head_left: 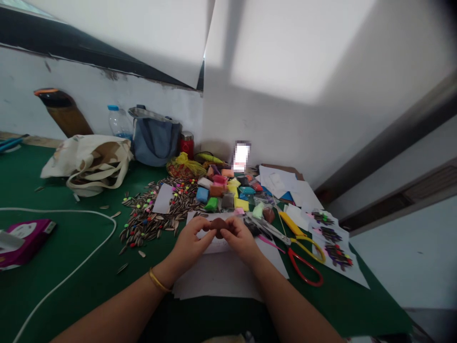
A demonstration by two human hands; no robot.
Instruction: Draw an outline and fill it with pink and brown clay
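Both my hands meet over a white sheet of paper (228,274) on the green table. My left hand (191,243) and my right hand (240,239) pinch a flat brown lump of clay (217,225) between their fingertips, each gripping one side. A gold bangle (158,282) circles my left wrist. Just beyond the hands lie several coloured clay blocks (223,190) and a spread of sunflower seeds (157,214) dotted with small clay balls.
Red-and-yellow scissors (303,247) lie right of my hands beside paper sheets with seed craftwork (330,240). A cream tote bag (89,162), a blue bag (154,138), a water bottle (117,121) and a red jar (186,143) stand at the back. A white cable (71,271) and a magenta packet (24,240) lie left.
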